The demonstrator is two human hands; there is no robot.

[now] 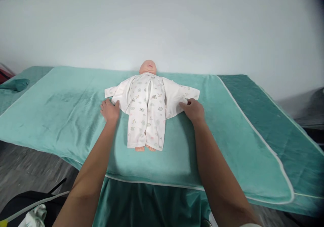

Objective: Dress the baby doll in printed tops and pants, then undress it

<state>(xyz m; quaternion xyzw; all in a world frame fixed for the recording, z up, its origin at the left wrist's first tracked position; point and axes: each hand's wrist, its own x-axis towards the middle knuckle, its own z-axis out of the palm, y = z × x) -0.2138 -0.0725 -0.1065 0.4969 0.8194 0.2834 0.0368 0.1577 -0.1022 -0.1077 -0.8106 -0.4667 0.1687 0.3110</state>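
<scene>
A baby doll (pixel 147 66) lies on its back on a teal blanket (pixel 76 112), head toward the wall, feet toward me. It wears white patterned pants (pixel 146 125), and a white jacket (pixel 174 97) lies spread open under it. My left hand (pixel 109 110) rests at the lower edge of the jacket's left flap, fingers curled onto the fabric. At the right flap's lower edge my right hand (pixel 193 110) pinches the cloth with closed fingers.
The blanket covers a padded table (pixel 291 125) against a white wall. A dark teal bundle (pixel 15 84) sits at the far left. At the lower left, on the grey floor, lie a black object and some white cloth (pixel 35 215).
</scene>
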